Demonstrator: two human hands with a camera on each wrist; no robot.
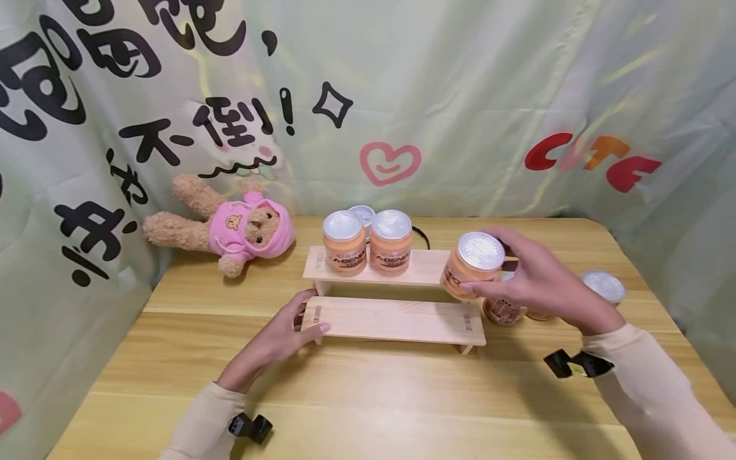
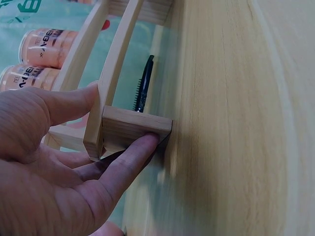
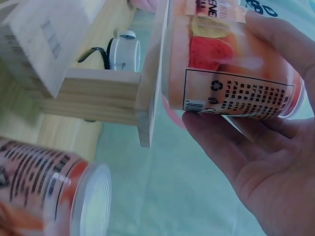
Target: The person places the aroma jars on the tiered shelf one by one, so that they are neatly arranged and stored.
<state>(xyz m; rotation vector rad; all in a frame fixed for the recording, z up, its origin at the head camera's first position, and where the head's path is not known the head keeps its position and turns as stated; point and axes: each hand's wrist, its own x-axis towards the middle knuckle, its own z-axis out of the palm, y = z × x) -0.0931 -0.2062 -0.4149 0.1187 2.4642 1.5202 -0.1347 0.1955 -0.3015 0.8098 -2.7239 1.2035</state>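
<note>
My right hand (image 1: 531, 281) grips an orange fruit can (image 1: 480, 252) with a silver lid at the right end of the upper step of a two-step wooden rack (image 1: 397, 318). In the right wrist view, the held can (image 3: 236, 73) is close against that board; whether it bears weight there I cannot tell. Two similar cans, a left one (image 1: 345, 246) and a right one (image 1: 391, 246), stand upright on the upper step's left half. My left hand (image 1: 282, 332) holds the lower step's left end, thumb on top. In the left wrist view, a finger (image 2: 133, 160) presses the rack's leg.
Right of the rack stand more cans, one (image 1: 506, 310) partly under my right hand and another (image 1: 604, 285) behind my wrist. A white round object (image 1: 362, 214) sits behind the rack near a black cord (image 1: 422, 236). A teddy bear (image 1: 247, 227) in pink lies at the back left.
</note>
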